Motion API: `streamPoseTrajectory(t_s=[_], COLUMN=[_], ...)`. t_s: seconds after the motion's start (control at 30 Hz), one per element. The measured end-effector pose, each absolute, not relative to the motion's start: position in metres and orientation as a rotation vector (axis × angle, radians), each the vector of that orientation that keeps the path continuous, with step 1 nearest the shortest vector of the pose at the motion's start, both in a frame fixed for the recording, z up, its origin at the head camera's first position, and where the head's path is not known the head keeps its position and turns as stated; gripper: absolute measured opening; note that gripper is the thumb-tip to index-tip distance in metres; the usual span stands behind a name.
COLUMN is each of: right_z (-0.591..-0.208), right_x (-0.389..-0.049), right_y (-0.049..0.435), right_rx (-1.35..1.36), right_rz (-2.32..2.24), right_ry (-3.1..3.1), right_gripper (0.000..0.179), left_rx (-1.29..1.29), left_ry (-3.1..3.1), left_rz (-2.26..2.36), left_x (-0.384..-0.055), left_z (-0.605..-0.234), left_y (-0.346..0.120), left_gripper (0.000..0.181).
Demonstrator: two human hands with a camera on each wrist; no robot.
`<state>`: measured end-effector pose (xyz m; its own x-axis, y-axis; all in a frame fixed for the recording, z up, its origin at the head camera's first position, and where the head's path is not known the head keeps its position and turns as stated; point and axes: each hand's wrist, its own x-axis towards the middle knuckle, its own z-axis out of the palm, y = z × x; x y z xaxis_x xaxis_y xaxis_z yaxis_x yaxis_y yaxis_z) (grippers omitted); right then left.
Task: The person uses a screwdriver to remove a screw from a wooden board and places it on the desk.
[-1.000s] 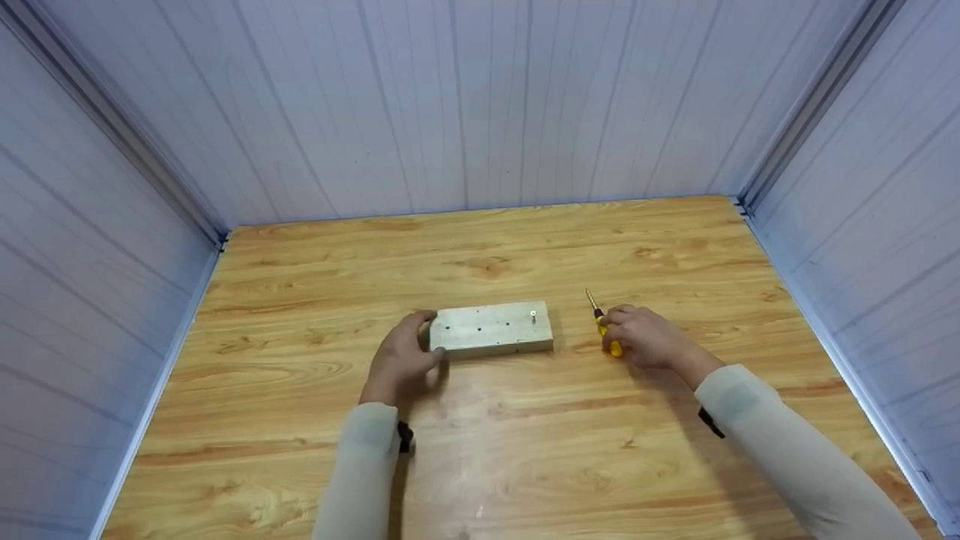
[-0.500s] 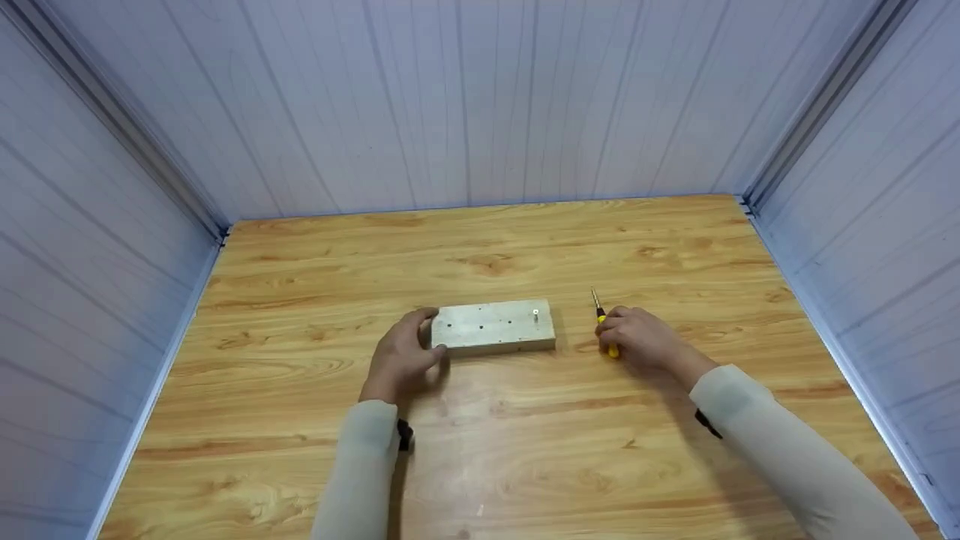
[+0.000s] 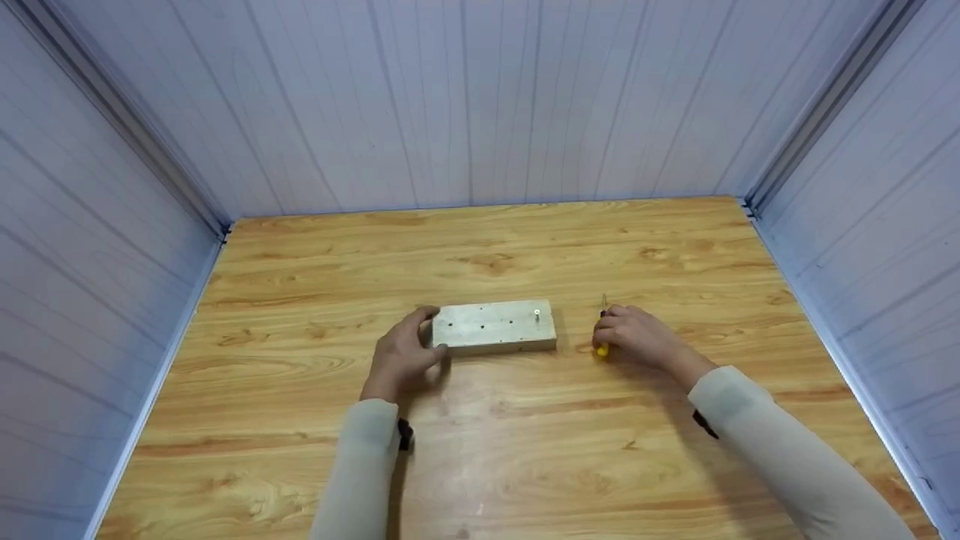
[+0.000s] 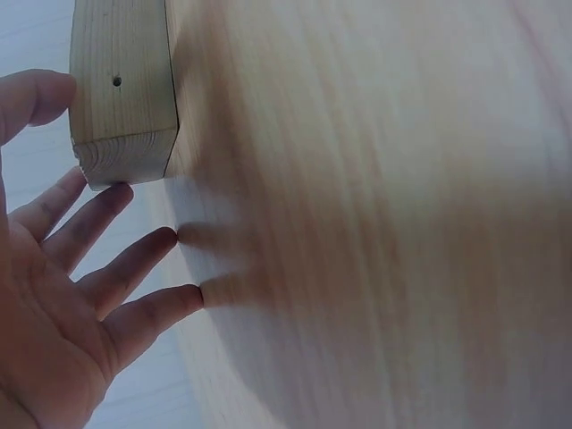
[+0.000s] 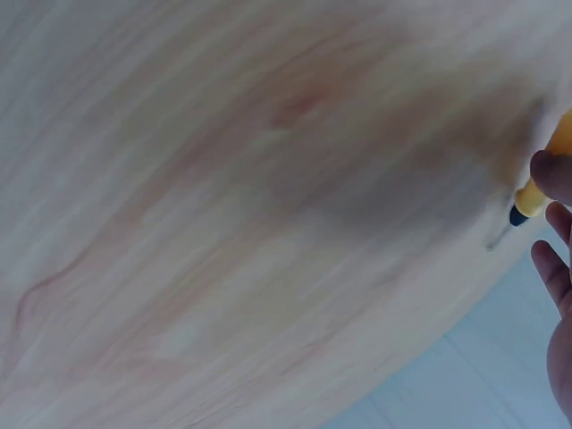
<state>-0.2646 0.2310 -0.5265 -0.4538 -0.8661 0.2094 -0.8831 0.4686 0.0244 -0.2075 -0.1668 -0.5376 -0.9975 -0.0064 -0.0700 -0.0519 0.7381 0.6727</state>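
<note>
A pale wooden block [image 3: 495,330] with several small holes lies on the table, a small screw [image 3: 537,313] standing in its right end. My left hand [image 3: 401,352] holds the block's left end, thumb at the near corner and a finger at the far one. In the left wrist view the fingers of the left hand [image 4: 80,286] are spread, two of them at the block's end [image 4: 125,156]. To the right of the block, my right hand [image 3: 637,337] grips a screwdriver by its yellow handle [image 3: 601,350], its thin shaft [image 3: 604,300] pointing away from me. Fingers cover most of the handle.
The wood-grain table [image 3: 480,450] is enclosed by a pale panelled back wall [image 3: 480,105] and side walls, the right one [image 3: 885,247] beyond the right arm. A small pale speck [image 3: 480,509] shows on the table near the front.
The screwdriver has turned in my right hand: its tip has swung right and its handle end left. That hand has shifted slightly left. The left hand and block keep their places.
</note>
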Motion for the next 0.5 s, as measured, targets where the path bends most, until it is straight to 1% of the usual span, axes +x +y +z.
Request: streamPoseTrajectory(t_s=[0.13,0.23,0.5], right_z=[-0.514,-0.501,-0.466], right_x=[-0.265,-0.265,-0.263], right_y=[0.222,0.215,0.198], right_rx=[1.505,1.438,1.050], right_rz=[0.285,0.427,0.825], right_ry=[-2.406,-2.340,-2.372], right_gripper=[0.019,0.019,0.026], left_rx=[-0.031,-0.029,-0.027], left_ry=[2.893,2.906,2.906], left_rz=[1.075,1.045,0.975], left_x=[-0.207,-0.207,-0.210], left_z=[-0.540,-0.540,-0.538], left_y=[-0.168,-0.168,-0.165], left_gripper=[0.058,0.058,0.057])
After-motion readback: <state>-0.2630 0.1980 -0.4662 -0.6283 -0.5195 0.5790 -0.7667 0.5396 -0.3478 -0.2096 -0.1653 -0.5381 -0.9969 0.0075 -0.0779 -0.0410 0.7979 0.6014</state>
